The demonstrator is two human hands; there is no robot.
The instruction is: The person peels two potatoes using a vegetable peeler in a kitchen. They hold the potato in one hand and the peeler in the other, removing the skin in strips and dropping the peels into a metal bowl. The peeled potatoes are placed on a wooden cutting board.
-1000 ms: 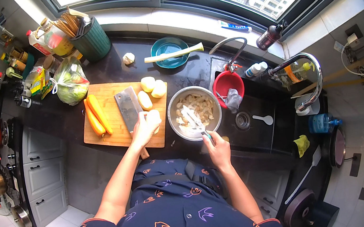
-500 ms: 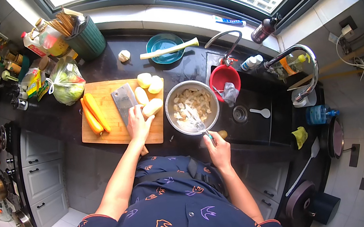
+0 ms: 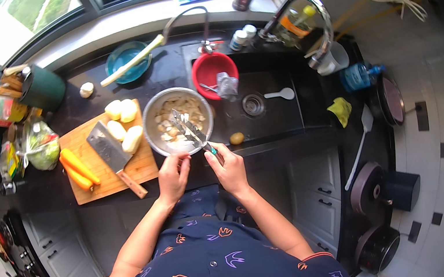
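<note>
Over the steel bowl [image 3: 178,120], the right hand [image 3: 228,164] grips a peeler [image 3: 190,130] while the left hand [image 3: 174,173], loosely curled, seems to hold a potato, likely mid-peel.

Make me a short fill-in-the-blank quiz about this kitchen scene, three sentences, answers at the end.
1. The cleaver lies on the wooden ____, between the carrots and the peeled potatoes.
2. The right hand holds a peeler over the metal ____, while the left hand rests at its near rim.
3. The red bowl sits inside the ____.

Missing words: cutting board; bowl; sink
</note>
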